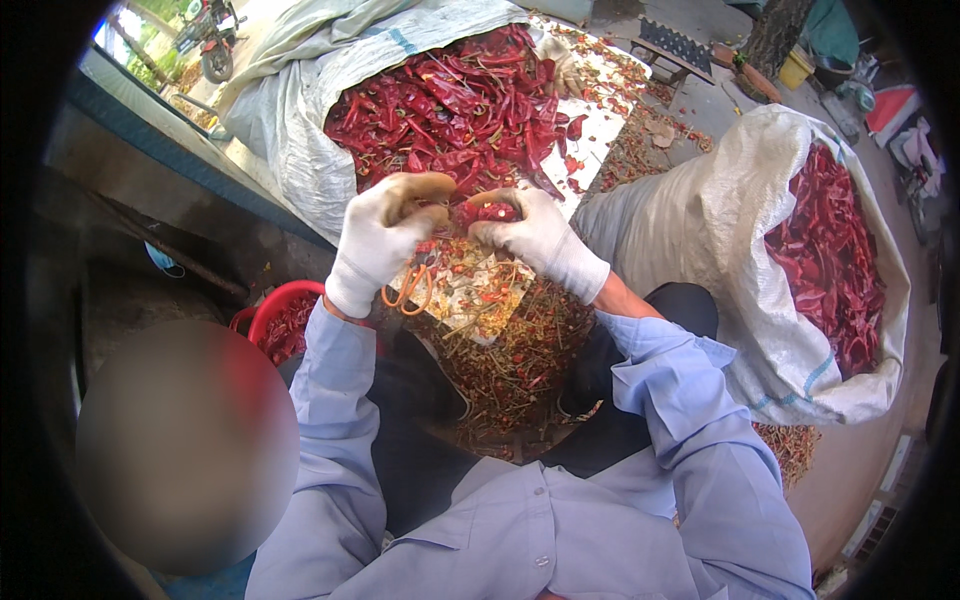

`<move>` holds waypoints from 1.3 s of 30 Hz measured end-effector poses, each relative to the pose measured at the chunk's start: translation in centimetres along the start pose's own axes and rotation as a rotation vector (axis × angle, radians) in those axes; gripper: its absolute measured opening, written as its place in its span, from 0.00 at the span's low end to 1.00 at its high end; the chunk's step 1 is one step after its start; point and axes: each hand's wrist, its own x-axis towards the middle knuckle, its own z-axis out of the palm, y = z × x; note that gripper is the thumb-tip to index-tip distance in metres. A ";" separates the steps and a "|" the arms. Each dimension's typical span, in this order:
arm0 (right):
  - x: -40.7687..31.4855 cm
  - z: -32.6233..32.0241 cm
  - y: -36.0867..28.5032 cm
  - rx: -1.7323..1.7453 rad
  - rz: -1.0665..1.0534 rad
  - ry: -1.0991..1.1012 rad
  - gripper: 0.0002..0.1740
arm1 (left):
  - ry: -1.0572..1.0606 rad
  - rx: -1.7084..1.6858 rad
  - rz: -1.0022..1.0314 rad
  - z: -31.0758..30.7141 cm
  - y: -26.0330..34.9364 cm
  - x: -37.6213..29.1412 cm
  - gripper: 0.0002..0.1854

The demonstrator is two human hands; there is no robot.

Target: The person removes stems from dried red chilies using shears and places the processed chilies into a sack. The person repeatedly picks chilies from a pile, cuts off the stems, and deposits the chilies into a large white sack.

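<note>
Both my hands wear white knit gloves with coated fingertips, over the near edge of a white board (600,150). My right hand (529,229) grips dried red chili peppers (496,212). My left hand (397,236) is curled beside them, its fingertips close to the peppers; whether anything is pinched in it is hidden. Beyond my hands, a heap of dried red chilies (457,105) spills from a white woven sack (300,142) lying on its side. Below my left hand rest orange-handled scissors (409,291), among stem scraps and seeds (487,300).
At my right leans a woven sack (675,202) filled with red chilies (825,262). A red plastic basin (262,319) of chilies sits at my left. Stems and debris (517,375) lie between my knees. Farther off are a low bench (675,49), a tree trunk (776,37) and a motorcycle (214,41).
</note>
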 end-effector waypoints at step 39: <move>-0.6 -0.2 1.5 -0.308 -0.502 0.069 0.18 | 0.054 -0.868 -0.253 4.5 -2.9 -1.2 0.22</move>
